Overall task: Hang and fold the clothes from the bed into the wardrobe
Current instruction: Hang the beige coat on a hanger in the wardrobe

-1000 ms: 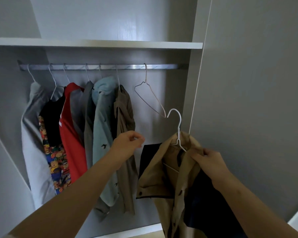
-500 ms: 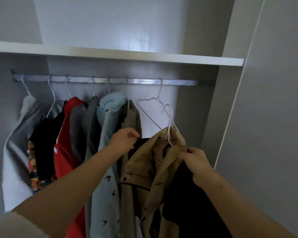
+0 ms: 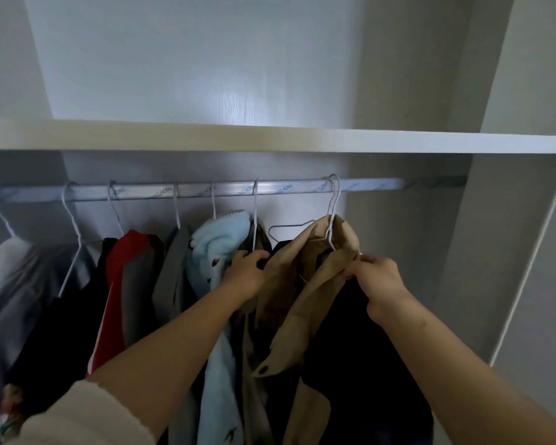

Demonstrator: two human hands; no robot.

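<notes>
Dim, cool grey light all round, brightest in a soft glare patch on the back panel (image 3: 238, 101) above the shelf (image 3: 270, 141), with a thinner sheen running along the rail (image 3: 270, 189). Under that shelf it's deep shade, and the dark clothes (image 3: 61, 316) at lower left sink to near black with little detail. Wide-angle bending bows the side wall (image 3: 527, 252) at right, and the sleeve (image 3: 77, 415) in the bottom corner is smeared and soft.

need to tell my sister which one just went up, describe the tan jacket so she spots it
Follow the wardrobe rail to its right end. The tan jacket hangs last there, gripped by both hands; unlike its neighbours it has a black lining.
</notes>
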